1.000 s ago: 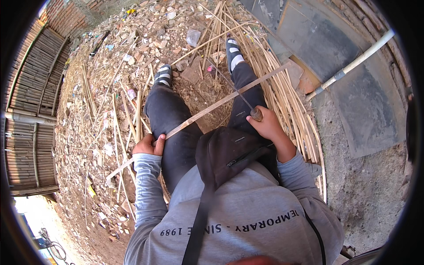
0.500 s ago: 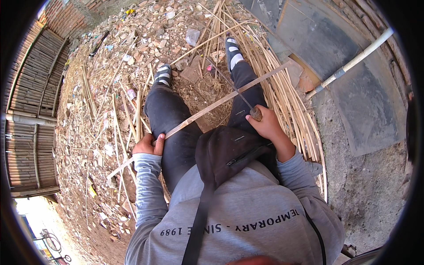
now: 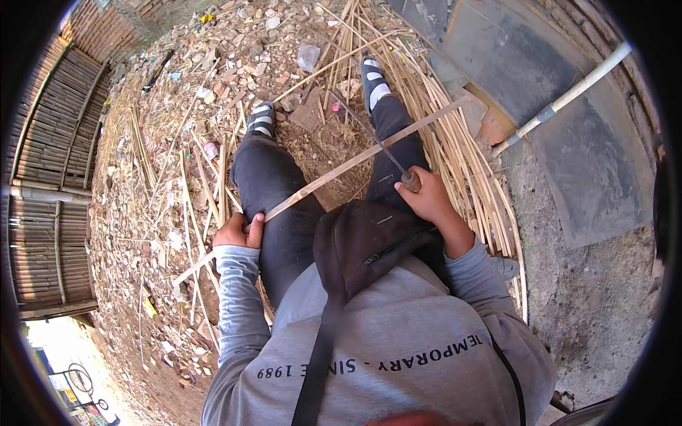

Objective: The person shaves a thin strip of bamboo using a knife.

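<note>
A long, flat bamboo strip [image 3: 327, 179] lies slantwise across my thighs, from lower left to upper right. My left hand [image 3: 239, 231] is closed around it near its lower end, thumb on top. In my right hand [image 3: 431, 197] is the stubby wooden handle [image 3: 411, 182] of a long knife [image 3: 387, 152]. Its narrow dark blade points away and to the left, crossing the strip above my right thigh. Whether the blade touches the strip cannot be told from this view.
Many loose bamboo strips [image 3: 465, 167] lie along my right leg. More strips [image 3: 186, 206] are scattered on the rubble at left. A pale pole [image 3: 568, 99] slants over dark panels [image 3: 593, 170] at right. A bamboo-slat wall [image 3: 53, 124] stands far left.
</note>
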Tool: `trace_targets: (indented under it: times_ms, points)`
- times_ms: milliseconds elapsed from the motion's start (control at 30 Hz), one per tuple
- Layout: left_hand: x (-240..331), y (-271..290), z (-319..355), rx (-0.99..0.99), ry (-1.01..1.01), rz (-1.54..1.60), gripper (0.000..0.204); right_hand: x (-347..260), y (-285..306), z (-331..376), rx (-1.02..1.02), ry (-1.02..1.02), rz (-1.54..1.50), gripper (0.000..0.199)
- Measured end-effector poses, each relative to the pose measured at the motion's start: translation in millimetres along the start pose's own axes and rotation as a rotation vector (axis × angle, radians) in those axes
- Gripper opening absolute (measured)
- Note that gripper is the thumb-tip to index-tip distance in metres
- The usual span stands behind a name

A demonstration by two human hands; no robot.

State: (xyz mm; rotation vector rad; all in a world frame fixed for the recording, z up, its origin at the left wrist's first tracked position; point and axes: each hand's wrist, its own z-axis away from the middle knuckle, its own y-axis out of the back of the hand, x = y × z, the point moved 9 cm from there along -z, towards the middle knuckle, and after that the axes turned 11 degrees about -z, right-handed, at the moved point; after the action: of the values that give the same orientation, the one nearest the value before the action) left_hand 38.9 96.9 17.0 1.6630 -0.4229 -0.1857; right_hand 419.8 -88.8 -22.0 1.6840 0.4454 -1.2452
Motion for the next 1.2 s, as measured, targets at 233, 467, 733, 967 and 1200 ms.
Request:
trace_targets:
  times_ms: [233,467,733,967,1200]
  points:
    - [0,2,0,0.015,-0.005,0.004,0.060,-1,1,1,0.024,0.027,0.001,0.030]
    - [1,3,-1,0.025,-0.010,-0.013,0.059,-6,9,-1,0.019,0.046,0.091,0.027]
    - [0,3,-1,0.027,-0.028,0.003,0.056,-27,32,-2,-0.087,0.001,0.219,0.027]
    - [0,3,1,0.019,0.020,0.055,0.056,-36,36,-13,-0.165,0.024,0.275,0.028]
    - [-3,1,0,-0.004,-0.012,0.025,0.057,-61,7,-12,-0.309,0.107,0.343,0.028]
